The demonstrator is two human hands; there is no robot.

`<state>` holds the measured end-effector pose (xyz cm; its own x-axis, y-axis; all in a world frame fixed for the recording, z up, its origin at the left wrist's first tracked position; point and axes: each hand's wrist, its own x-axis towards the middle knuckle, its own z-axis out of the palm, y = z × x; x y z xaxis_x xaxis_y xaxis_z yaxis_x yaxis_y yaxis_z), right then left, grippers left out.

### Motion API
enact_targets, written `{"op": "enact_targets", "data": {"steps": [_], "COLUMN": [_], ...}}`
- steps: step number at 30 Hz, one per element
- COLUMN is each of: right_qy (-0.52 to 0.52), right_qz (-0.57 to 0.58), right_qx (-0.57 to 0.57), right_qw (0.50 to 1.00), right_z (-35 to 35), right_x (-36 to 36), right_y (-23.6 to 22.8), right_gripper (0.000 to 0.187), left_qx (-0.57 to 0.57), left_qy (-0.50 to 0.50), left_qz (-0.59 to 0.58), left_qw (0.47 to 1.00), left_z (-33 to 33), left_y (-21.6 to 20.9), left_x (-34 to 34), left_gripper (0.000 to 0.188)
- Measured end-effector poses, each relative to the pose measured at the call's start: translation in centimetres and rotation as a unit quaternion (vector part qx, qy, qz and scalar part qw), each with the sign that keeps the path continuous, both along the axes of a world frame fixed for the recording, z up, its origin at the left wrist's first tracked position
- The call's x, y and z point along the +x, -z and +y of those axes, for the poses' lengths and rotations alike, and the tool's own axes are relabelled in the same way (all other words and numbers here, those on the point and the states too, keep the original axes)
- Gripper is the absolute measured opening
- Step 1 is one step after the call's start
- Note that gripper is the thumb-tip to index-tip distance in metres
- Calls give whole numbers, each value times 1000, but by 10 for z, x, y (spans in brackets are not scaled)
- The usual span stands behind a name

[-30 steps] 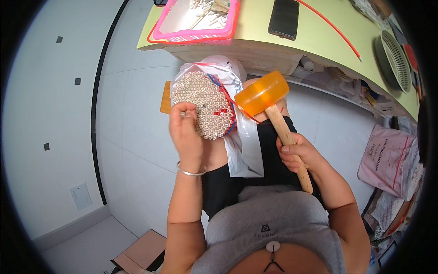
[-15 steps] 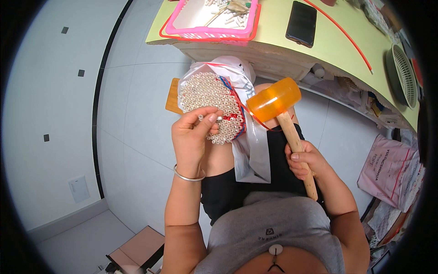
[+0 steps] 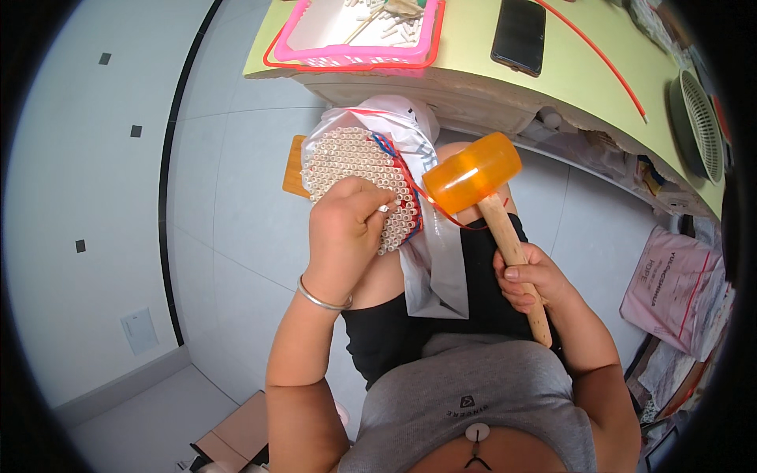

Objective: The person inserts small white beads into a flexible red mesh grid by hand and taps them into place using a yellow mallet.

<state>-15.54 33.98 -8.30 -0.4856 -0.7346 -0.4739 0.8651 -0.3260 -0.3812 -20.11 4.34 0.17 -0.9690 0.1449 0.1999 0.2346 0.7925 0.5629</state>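
Note:
My right hand [image 3: 527, 277] is wrapped round the wooden handle of a mallet [image 3: 473, 172] with a translucent orange head, which rests head-up over my lap. My left hand [image 3: 347, 229] is closed in a pinch over a round bundle of small white tubes [image 3: 347, 154] standing on end. A short white tube [image 3: 384, 209] shows at its fingertips, at the bundle's right part. Red and blue strands [image 3: 386, 144] run along the bundle's right edge. A white plastic bag [image 3: 434, 276] surrounds it and hangs over my thigh. The hand hides the bundle's lower left.
A pink basket [image 3: 363, 55] with loose white tubes and a stick stands on the yellow-green table [image 3: 465, 59]. A black phone [image 3: 519, 35], a red tube [image 3: 599, 59] and a grey strainer basket [image 3: 698, 130] lie to its right. A wooden board [image 3: 296, 169] shows beside the bundle.
My left hand has turned over and moved slightly right, bringing its fingertips down onto the bundle. The right hand and the mallet stay put.

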Motion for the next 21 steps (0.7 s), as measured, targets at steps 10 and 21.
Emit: {"op": "enact_targets", "data": {"steps": [10, 21], "right_qy": [-9, -11], "right_qz": [-11, -6], "right_qx": [-10, -14], "right_qw": [1000, 1000], "right_z": [1, 1], "right_x": [-2, -2], "right_y": [1, 3], "right_gripper": [14, 14], "left_qx": [-121, -236], "left_qy": [44, 62], "left_qz": [6, -40], "left_qw": [992, 969], "left_z": [8, 18], "left_y": [-8, -16], "left_x": [-5, -12], "left_gripper": [19, 9]}}
